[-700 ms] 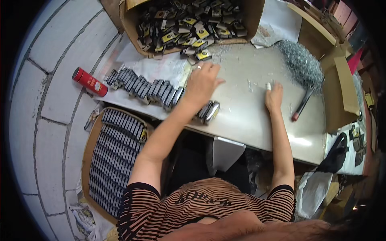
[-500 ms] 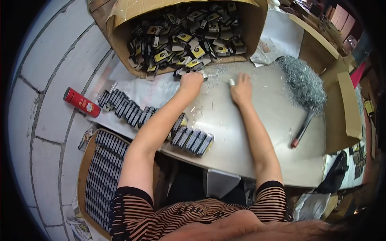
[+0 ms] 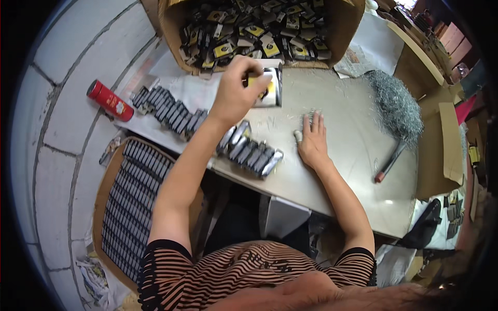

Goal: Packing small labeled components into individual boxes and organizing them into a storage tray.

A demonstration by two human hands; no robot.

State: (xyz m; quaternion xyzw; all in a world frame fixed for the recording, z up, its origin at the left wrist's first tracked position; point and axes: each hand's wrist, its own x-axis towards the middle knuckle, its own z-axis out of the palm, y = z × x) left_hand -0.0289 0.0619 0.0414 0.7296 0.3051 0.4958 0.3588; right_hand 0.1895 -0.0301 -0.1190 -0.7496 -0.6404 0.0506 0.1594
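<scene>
My left hand (image 3: 236,96) is raised above the table in front of the big carton, thumb and fingers closed on a small black, white and yellow box (image 3: 272,93). Fingers partly cover the box. My right hand (image 3: 313,142) lies flat on the metal tabletop (image 3: 353,155), fingers stretched out, at a few thin loose metal pins (image 3: 313,113). Below my left forearm, a row of small dark boxes (image 3: 176,116) stands side by side, bending toward the table's front edge.
A big open carton (image 3: 345,31) of jumbled small boxes stands at the back. To the right are a heap of metal pins (image 3: 397,106), a dark red-tipped rod (image 3: 389,163) and cardboard flaps (image 3: 441,145). At left are a red cylinder (image 3: 110,101) and a carton packed with rows of boxes (image 3: 98,228).
My left hand has come up from the table by the carton, lifting the small box. My right hand has slid slightly nearer to me. The whole view has shifted a little.
</scene>
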